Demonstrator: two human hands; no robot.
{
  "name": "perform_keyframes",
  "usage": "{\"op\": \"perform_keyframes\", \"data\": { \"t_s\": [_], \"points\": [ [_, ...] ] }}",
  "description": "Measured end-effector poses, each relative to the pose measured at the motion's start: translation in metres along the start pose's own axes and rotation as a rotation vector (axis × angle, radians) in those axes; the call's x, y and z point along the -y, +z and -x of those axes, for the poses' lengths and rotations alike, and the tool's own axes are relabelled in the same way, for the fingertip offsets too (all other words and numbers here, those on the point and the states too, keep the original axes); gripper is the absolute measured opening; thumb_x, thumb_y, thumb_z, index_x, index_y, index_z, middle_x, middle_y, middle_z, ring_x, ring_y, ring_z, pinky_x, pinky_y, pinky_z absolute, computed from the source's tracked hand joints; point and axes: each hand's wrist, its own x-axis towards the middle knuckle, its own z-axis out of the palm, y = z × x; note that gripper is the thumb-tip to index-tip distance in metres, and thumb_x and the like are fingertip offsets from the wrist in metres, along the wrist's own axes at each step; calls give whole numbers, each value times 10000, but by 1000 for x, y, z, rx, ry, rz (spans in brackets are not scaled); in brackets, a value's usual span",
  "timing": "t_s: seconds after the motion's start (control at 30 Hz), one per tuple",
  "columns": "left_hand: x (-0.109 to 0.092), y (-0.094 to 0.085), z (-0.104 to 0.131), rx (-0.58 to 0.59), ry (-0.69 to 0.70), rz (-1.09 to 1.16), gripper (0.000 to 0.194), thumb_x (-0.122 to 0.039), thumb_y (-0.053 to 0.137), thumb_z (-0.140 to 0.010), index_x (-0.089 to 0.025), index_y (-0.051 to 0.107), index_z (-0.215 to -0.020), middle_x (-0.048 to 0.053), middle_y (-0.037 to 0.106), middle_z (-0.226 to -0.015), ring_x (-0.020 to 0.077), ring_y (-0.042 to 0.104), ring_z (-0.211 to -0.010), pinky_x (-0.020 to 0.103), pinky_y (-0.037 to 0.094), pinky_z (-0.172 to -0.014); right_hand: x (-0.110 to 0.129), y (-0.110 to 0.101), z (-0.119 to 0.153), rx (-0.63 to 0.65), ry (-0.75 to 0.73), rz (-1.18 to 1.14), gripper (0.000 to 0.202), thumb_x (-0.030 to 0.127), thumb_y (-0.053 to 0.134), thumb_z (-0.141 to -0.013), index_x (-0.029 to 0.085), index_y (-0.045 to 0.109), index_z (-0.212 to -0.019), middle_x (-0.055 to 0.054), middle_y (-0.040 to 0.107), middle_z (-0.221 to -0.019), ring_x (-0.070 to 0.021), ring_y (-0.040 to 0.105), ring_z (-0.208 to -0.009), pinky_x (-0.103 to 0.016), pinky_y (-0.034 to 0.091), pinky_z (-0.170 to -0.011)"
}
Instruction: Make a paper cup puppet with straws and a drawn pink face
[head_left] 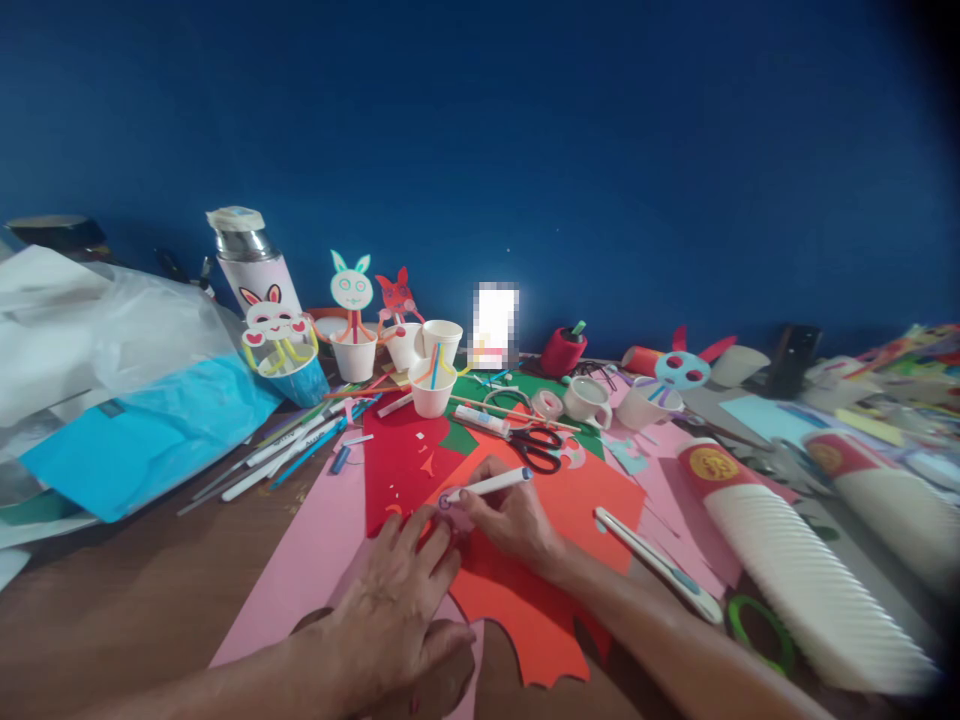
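My right hand (514, 520) grips a white marker (491, 486) with a blue end, its tip down on a small pink paper piece (459, 510). A dark round outline shows on that piece near the tip. Flat beside it lies my left hand (409, 590), fingers spread, fingertips at the near edge of the pink piece. Under both hands are sheets of orange paper (540, 580), red paper (397, 460) and pink paper (300, 560). Black-handled scissors (536, 450) lie just beyond my right hand, next to a glue stick (481, 420).
Paper cups with animal-face figures (352, 350) stand along the back. To the right lie a utility knife (660, 565), a long stack of paper cups (810, 580) and a green tape ring (759, 635). Several markers (289, 445) and a plastic bag (135, 350) are at left.
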Motion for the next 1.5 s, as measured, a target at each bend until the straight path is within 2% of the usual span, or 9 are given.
{"op": "perform_keyframes", "data": {
  "t_s": [0.57, 0.87, 1.5],
  "points": [
    [-1, 3, 0, -31, 3, -2, 630, -621, 346, -894, -173, 530, -1296, 140, 524, -1328, 374, 387, -1261, 594, 292, -1034, 3, 0, 0, 16, 14, 56, 113, 251, 584, -819, 200, 504, -758, 42, 573, -572, -101, 505, -489, -201, 361, -461],
    [0, -1, 0, -7, 2, 3, 641, -625, 317, -900, -170, 531, -1298, 138, 516, -1341, 378, 381, -1268, 600, 292, -1036, 14, -2, -2, -15, 4, 152, 131, 224, 588, -784, 197, 491, -700, 48, 531, -533, -97, 469, -467, -203, 330, -444],
    [-3, -4, 0, 2, -1, 0, 625, -608, 366, -896, -164, 519, -1309, 141, 520, -1332, 376, 386, -1260, 597, 289, -1038, 9, -1, -1, -18, -9, 127, 144, 248, 580, -799, 208, 471, -713, 55, 488, -530, -99, 430, -466, -213, 306, -444]
  ]
}}
